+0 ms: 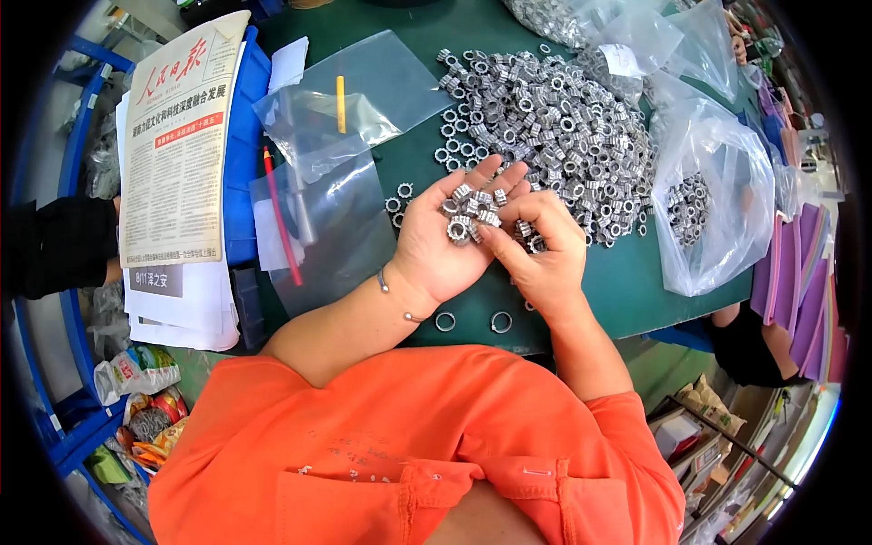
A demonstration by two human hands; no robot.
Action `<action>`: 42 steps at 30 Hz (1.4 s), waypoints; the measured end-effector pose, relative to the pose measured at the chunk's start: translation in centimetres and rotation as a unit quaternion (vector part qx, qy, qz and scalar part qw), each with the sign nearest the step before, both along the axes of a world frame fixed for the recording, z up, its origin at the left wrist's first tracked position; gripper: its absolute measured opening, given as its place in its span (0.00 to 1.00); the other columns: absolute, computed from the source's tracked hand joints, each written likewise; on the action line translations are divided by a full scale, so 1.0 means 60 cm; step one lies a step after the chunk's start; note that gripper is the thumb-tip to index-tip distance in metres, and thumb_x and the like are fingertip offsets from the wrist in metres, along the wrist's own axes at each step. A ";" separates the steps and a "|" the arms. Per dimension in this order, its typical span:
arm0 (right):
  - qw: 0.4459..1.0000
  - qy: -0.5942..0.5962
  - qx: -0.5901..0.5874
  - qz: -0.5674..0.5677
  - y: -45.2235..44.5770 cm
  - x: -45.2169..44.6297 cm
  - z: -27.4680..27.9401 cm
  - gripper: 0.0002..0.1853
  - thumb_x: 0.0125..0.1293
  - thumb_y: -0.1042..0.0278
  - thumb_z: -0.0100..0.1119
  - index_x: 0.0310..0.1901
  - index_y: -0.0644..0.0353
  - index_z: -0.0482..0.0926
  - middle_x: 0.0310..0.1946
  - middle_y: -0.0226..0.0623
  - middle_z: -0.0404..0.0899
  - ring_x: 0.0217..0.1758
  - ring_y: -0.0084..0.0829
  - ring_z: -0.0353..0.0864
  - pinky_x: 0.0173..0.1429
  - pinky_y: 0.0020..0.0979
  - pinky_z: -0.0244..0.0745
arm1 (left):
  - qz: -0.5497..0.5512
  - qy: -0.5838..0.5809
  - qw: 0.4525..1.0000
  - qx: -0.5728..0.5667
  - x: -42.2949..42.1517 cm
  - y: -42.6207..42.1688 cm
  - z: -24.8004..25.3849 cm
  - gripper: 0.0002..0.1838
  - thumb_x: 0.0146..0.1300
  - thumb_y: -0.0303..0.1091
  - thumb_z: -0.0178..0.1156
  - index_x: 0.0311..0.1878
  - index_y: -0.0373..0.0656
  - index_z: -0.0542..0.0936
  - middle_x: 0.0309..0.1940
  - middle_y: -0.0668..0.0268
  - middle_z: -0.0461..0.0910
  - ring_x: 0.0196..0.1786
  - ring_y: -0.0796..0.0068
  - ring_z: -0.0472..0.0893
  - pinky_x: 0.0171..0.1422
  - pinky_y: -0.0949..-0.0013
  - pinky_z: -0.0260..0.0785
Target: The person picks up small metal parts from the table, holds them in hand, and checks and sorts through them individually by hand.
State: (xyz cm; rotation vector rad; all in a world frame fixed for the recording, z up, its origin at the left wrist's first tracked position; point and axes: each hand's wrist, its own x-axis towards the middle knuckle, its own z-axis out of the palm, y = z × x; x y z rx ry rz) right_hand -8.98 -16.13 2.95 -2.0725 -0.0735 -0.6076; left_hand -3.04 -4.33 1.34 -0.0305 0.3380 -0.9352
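Observation:
My left hand [434, 247] is turned palm up and cupped around several small toothed metal rings [470, 214]. Thumb and curled fingers of my right hand [556, 265] are closed at the edge of that handful, with more toothed rings [529, 238] partly hidden inside the fingers. A large heap of the same rings [563, 118] spreads over the green table [413, 136] just beyond both hands. Nearer my body, two thin plain rings [500, 322] lie apart on the table.
Right of the heap sits a clear plastic bag [713, 245] with rings inside. On the left are flat plastic bags [336, 218], a red pencil [282, 218], a yellow marker [341, 104], and a newspaper [177, 200] over a blue bin [243, 173]. Other people's arms show at both sides.

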 end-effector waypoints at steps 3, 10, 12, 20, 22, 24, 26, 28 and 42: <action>1.000 -0.001 -0.008 -0.010 0.003 -0.002 0.005 0.11 0.44 0.79 0.69 0.28 0.61 0.76 0.27 0.35 0.77 0.29 0.30 0.75 0.32 0.27 0.71 | 0.001 -0.012 1.000 0.004 -0.001 -0.001 -0.003 0.19 0.66 0.40 0.42 0.55 0.41 0.71 0.63 0.53 0.63 0.67 0.55 0.60 0.69 0.54 0.51; 0.999 -0.050 -0.003 -0.011 0.004 0.000 -0.003 0.10 0.45 0.83 0.65 0.29 0.62 0.75 0.28 0.36 0.77 0.29 0.29 0.76 0.32 0.26 0.72 | -0.002 -0.003 1.000 -0.001 -0.001 -0.001 0.000 0.19 0.66 0.39 0.41 0.54 0.40 0.71 0.62 0.51 0.63 0.67 0.55 0.59 0.70 0.53 0.49; 0.999 -0.040 0.006 -0.018 0.005 -0.001 -0.003 0.10 0.45 0.83 0.64 0.30 0.63 0.75 0.28 0.35 0.77 0.29 0.29 0.76 0.32 0.26 0.72 | 0.001 -0.001 1.000 -0.001 -0.001 -0.002 0.000 0.19 0.66 0.39 0.41 0.54 0.39 0.71 0.62 0.51 0.63 0.67 0.54 0.59 0.70 0.53 0.49; 1.000 -0.005 0.001 -0.028 0.003 -0.005 0.001 0.10 0.46 0.82 0.65 0.32 0.62 0.79 0.28 0.35 0.75 0.30 0.28 0.75 0.33 0.25 0.71 | 0.005 -0.009 1.000 -0.005 0.000 -0.002 0.002 0.19 0.67 0.38 0.39 0.55 0.38 0.70 0.61 0.49 0.63 0.66 0.54 0.60 0.71 0.53 0.48; 1.000 0.009 0.005 -0.022 0.001 -0.006 0.002 0.09 0.46 0.81 0.65 0.32 0.62 0.79 0.28 0.35 0.75 0.30 0.28 0.75 0.34 0.25 0.71 | 0.005 0.000 1.000 -0.004 -0.001 -0.003 0.000 0.19 0.67 0.38 0.39 0.55 0.38 0.70 0.61 0.50 0.64 0.66 0.54 0.60 0.71 0.53 0.48; 0.999 0.015 0.018 -0.022 0.002 -0.008 0.001 0.09 0.46 0.81 0.65 0.31 0.62 0.79 0.28 0.35 0.75 0.30 0.28 0.75 0.34 0.25 0.71 | 0.004 0.001 1.000 -0.005 -0.002 -0.003 -0.002 0.19 0.67 0.38 0.40 0.54 0.38 0.70 0.61 0.50 0.64 0.66 0.54 0.60 0.71 0.53 0.48; 0.999 0.018 0.031 -0.022 0.000 -0.010 0.001 0.09 0.46 0.81 0.65 0.31 0.62 0.78 0.28 0.35 0.76 0.31 0.28 0.76 0.35 0.25 0.71 | 0.004 0.000 1.000 -0.007 -0.002 -0.003 -0.002 0.19 0.67 0.38 0.40 0.54 0.38 0.71 0.61 0.50 0.64 0.66 0.54 0.60 0.71 0.54 0.48; 0.999 0.021 0.031 -0.015 -0.008 -0.016 0.004 0.10 0.46 0.81 0.65 0.32 0.62 0.78 0.29 0.36 0.77 0.31 0.28 0.76 0.35 0.25 0.72 | -0.002 0.015 1.000 -0.009 -0.001 -0.002 0.000 0.19 0.66 0.37 0.41 0.54 0.38 0.71 0.61 0.51 0.65 0.66 0.55 0.60 0.71 0.54 0.50; 0.767 -0.075 -0.452 -0.449 -0.350 -0.048 0.037 0.17 0.55 0.66 0.62 0.45 0.63 0.77 0.52 0.49 0.72 0.54 0.41 0.71 0.55 0.37 0.66 | -0.013 0.017 0.999 -0.036 0.002 0.003 0.014 0.19 0.66 0.37 0.40 0.56 0.39 0.70 0.63 0.54 0.63 0.68 0.59 0.59 0.69 0.55 0.52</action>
